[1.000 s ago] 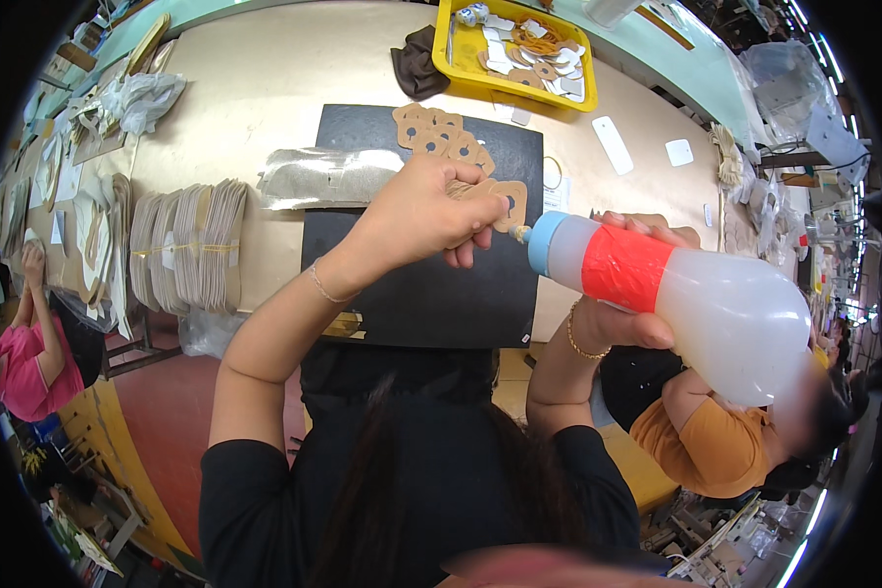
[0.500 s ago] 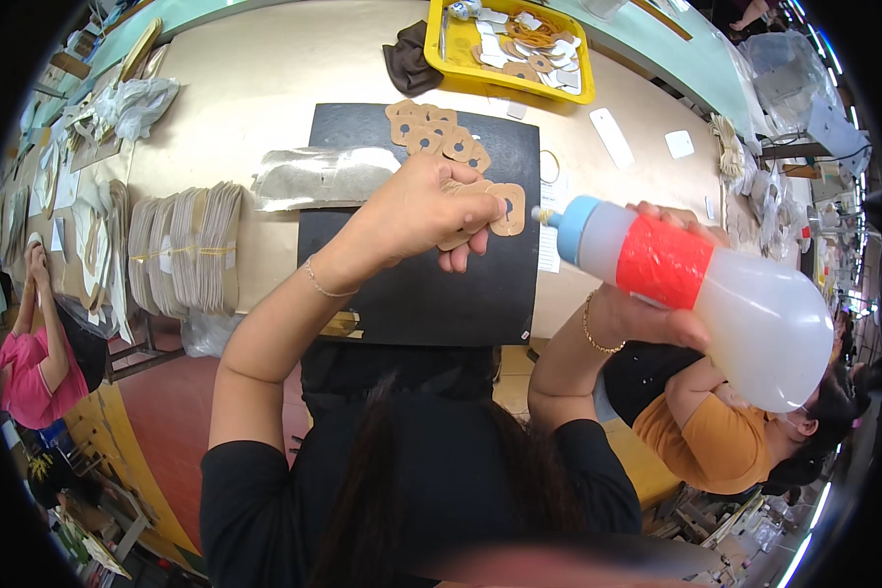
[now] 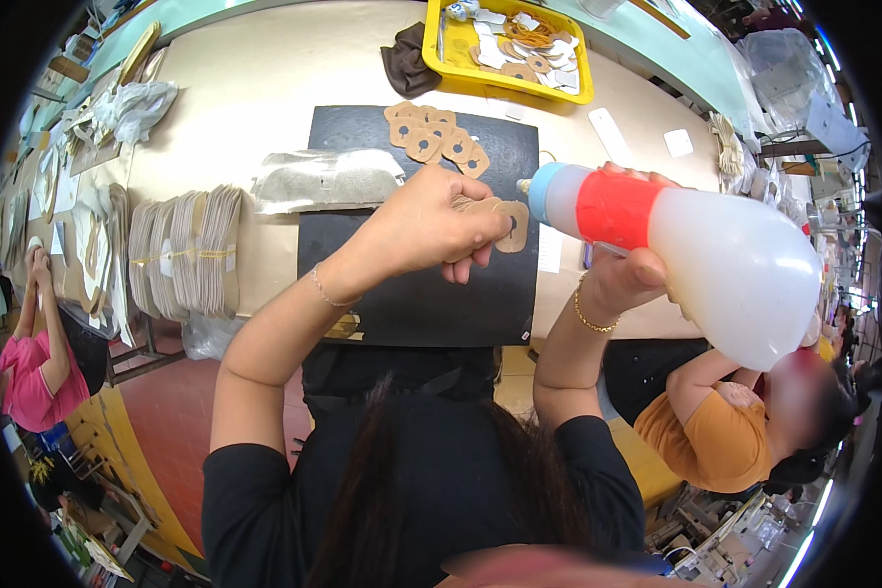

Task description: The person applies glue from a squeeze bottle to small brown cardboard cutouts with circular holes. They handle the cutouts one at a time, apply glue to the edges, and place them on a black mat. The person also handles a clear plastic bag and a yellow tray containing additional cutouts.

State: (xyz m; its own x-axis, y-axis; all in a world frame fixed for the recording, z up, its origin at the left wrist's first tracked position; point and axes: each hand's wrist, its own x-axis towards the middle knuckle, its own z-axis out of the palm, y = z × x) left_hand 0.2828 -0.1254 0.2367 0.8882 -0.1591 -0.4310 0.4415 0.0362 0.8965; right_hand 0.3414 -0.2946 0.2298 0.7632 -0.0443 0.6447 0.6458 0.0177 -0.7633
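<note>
Over a black board (image 3: 421, 294), my left hand (image 3: 436, 220) pinches a small fanned stack of tan cut pieces (image 3: 513, 235), each with a dark hole; most of the stack is hidden behind my fingers. My right hand (image 3: 629, 274) is wrapped round a translucent squeeze bottle (image 3: 735, 255) with a red band and a blue cap. The bottle lies tilted, its nozzle pointing left, close above the outermost tan piece; whether it touches cannot be made out. More tan pieces (image 3: 423, 145) with dark centres lie overlapped on the far part of the board.
A bent metallic sheet (image 3: 328, 181) lies over the board's left edge. At the far side stand a yellow tray (image 3: 519, 83) of small pieces and a dark cloth (image 3: 409, 61). Tied stacks of beige pieces (image 3: 184, 250) sit left. A co-worker in orange (image 3: 720, 441) is at right.
The bottle has swung left and tipped flatter, bringing its nozzle closer to the held pieces. My left hand has shifted slightly, with the outermost piece a little lower and to the right.
</note>
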